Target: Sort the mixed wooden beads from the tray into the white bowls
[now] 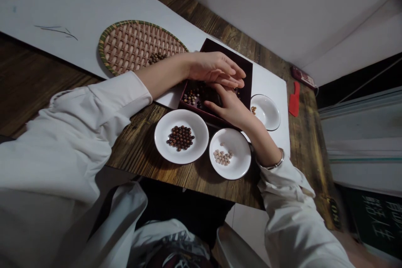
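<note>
Over a dark maroon box (248, 77), my left hand (216, 69) is turned on its side, its fingers stretched out, slightly curved and with nothing visible in them. My right hand (229, 102) reaches in from the lower right, with its thumb apart from the fingers. Its fingertips meet or pass just beneath the left fingers; I cannot tell which. Mixed dark, brown and yellowish beads (192, 95) lie in the box, partly hidden by both hands. Closest to me, one white dish (161, 140) holds reddish-brown beads (180, 137), and a smaller white dish (240, 165) holds pale beads (222, 157).
Brown beads (157, 57) lie on a round woven tray (125, 46) at the left. Right of the box are a white dish (270, 113) with a few amber beads (253, 110), a red comb-shaped object (294, 100) and a dark red case (303, 76). A white sheet (78, 0) covers part of the wooden table (141, 150).
</note>
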